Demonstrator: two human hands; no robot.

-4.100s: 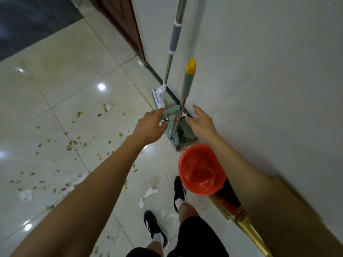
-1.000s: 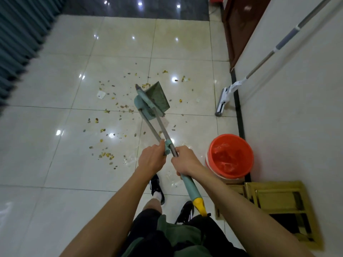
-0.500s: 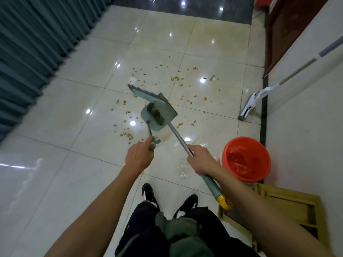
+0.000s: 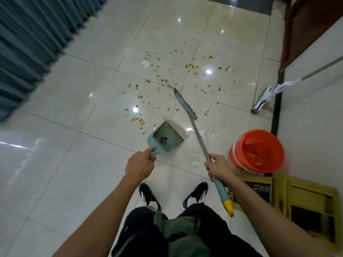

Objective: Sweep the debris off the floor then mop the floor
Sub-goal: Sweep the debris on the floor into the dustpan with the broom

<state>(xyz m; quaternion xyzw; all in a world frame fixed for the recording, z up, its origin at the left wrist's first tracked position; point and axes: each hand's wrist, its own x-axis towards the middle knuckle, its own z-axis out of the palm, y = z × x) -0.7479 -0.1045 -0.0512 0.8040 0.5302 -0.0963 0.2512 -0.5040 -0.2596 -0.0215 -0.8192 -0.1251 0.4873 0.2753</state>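
Head view. Debris: scattered over the tiled floor, centre and upper centre of frame. Broom: shaft gripped by the right hand, head seen among the debris. Dustpan: centre, handle gripped by the left hand. Mop: leaned on the wall, right edge. Orange bucket: right of the broom. Curtain: upper left.
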